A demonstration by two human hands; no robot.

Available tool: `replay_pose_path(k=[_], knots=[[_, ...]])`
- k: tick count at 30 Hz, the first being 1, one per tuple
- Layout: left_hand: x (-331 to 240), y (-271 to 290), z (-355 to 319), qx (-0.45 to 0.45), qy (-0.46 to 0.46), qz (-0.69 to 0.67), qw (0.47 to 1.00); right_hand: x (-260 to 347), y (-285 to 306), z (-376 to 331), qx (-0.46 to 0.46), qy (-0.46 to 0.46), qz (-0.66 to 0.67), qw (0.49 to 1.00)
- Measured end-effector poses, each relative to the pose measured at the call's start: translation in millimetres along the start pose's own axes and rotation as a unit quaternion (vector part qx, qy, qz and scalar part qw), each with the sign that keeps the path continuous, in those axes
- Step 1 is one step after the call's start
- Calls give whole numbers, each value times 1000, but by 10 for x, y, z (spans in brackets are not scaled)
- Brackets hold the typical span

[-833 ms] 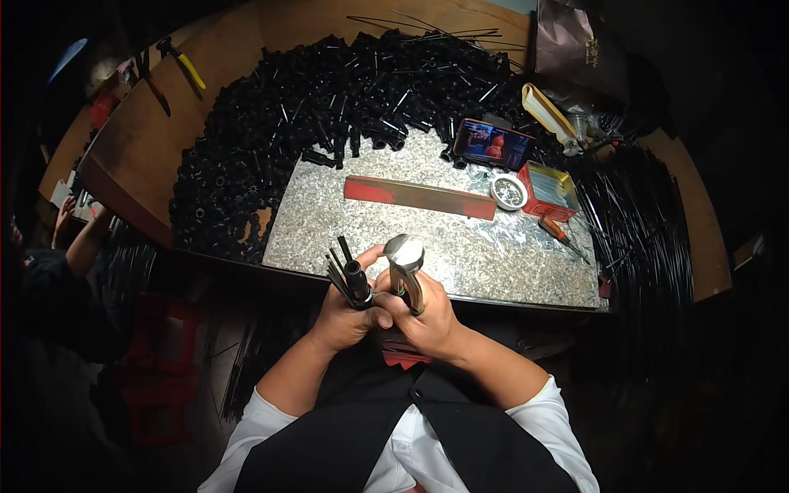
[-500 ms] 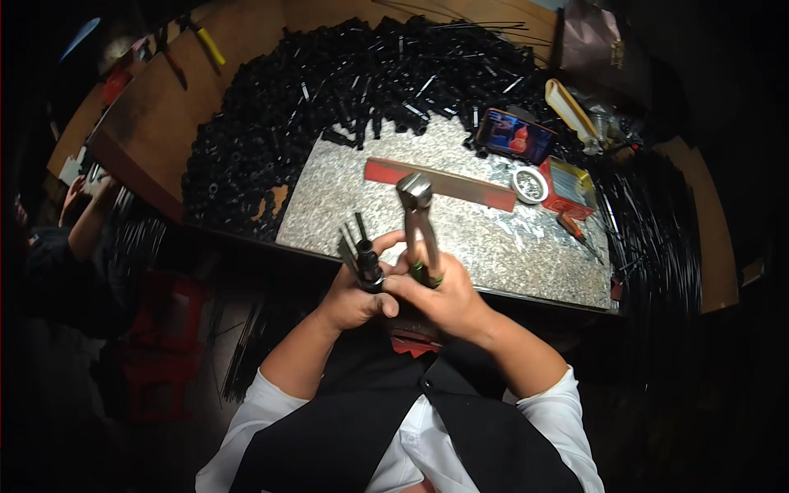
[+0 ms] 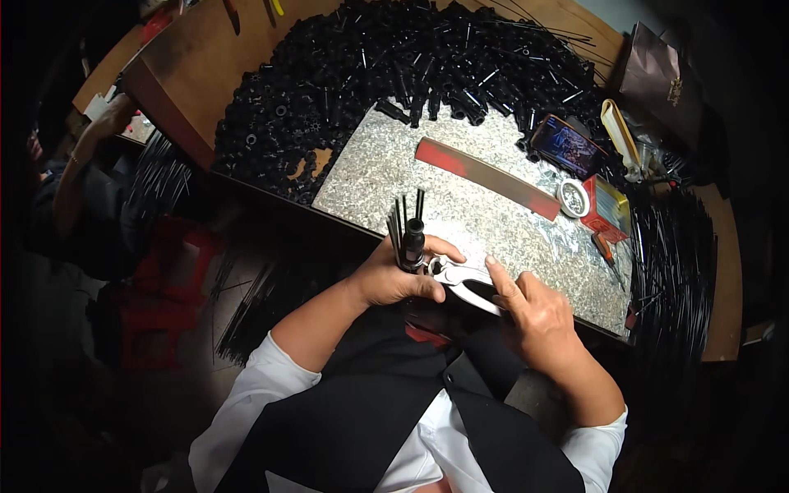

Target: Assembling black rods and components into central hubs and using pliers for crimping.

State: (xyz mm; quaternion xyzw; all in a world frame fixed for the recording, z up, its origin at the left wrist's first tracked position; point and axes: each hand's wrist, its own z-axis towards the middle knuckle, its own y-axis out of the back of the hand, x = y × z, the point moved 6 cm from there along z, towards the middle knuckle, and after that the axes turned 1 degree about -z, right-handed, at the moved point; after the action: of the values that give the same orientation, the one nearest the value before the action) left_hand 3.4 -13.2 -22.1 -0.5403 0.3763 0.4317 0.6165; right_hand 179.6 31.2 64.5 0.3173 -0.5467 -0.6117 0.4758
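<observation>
Head camera: nearest to me is the wearer's black vest (image 3: pixel 353 427), with 2 white sleeves (image 3: pixel 267 370) ending near the elbows. Ahead of it I have the 2 bare hands, apart from each other, in front of the near edge of the table. The left hand (image 3: pixel 390 278) is clamped on an upright black tube (image 3: pixel 413 245) and several thin black rods (image 3: pixel 399 222) that stick up beside it; I cannot count the rods for certain. The right hand (image 3: pixel 538 319) is curled over the handles of metal pincers (image 3: pixel 467 287), its index finger held out straight. The pincers lie slanted between the hands, their head just beside the foot of the tube; whether they touch it, I cannot tell.

Beyond the hands I see the speckled slab (image 3: pixel 362 185). A long red and brown bar (image 3: pixel 486 178) lies aslant on it, and near its right end stand a round white dish (image 3: pixel 573 199) and a red box (image 3: pixel 606 209). A screwdriver (image 3: pixel 604 249) lies nearer, by the right edge, with a mass of thin black rods (image 3: pixel 674 271) past it.

Farther back I have a lit phone (image 3: pixel 569 146) leaning behind the dish, then a great heap of black parts (image 3: pixel 329 107) and a dark paper bag (image 3: pixel 660 78) at the far right.
</observation>
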Motion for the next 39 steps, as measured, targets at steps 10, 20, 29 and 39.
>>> replay_pose_path(k=[10,20,29,39], knots=[[-17,-93,60,28,-5,77,997,-10,-67,-37,-105,43,-98,989],[-7,-149,63,-16,-1,108,994,-4,-32,-48,-97,37,-142,984],[67,-58,86,-47,17,191,980,-21,-58,-41,-5,-22,-27,999],[104,-66,60,2,16,125,992,33,48,-151,15,16,-45,999]])
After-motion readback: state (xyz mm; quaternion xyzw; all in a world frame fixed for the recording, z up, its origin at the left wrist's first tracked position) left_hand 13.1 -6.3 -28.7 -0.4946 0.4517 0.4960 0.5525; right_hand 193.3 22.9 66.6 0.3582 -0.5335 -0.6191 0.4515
